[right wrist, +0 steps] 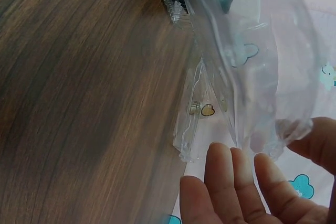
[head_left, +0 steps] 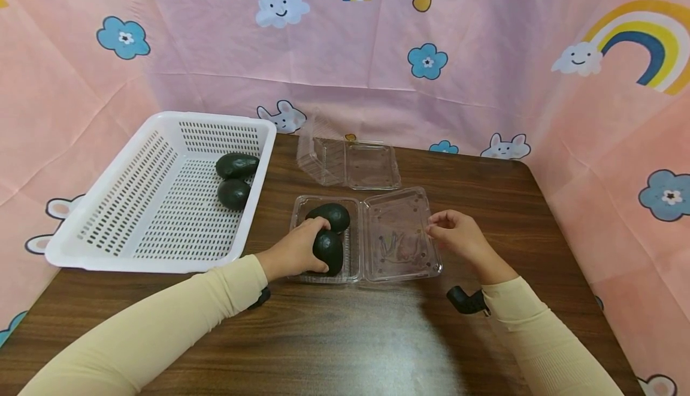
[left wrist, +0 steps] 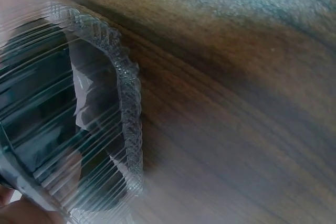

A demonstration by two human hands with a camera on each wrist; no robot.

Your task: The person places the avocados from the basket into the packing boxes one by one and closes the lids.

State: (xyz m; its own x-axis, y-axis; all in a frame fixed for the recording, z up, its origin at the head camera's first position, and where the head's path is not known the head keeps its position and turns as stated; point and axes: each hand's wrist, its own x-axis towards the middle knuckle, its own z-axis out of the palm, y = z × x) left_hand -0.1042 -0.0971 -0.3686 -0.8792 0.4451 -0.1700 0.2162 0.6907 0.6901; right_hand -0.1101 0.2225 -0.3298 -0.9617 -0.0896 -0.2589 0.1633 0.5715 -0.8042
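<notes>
On the brown wood-grain worktop (head_left: 350, 348), to the right of the white rectangular slotted plastic basket (head_left: 162, 263), sits a clear rectangular hinged plastic container (head_left: 353, 252), its transparent lid (head_left: 399, 222) open on the side away from the basket. Two dark-green, smooth, glossy, egg-shaped avocados lie side by side in its base: a near avocado (head_left: 331, 253) and a far avocado (head_left: 336, 215).

The hands are apart. Left hand (head_left: 293, 251): fingers and thumb clasp the near avocado from the basket side; contact with the far avocado cannot be determined. Right hand (head_left: 462, 239): thumb and fingertip pinch the free edge of the lid, farthest from the basket.

Quantities: four avocados, two in the container and two inside the basket along its right wall, namely a rear avocado (head_left: 237, 165) and a front avocado (head_left: 233, 195); one basket; two containers. The second container (head_left: 372, 168) stands open to the right of the basket's rear part.
</notes>
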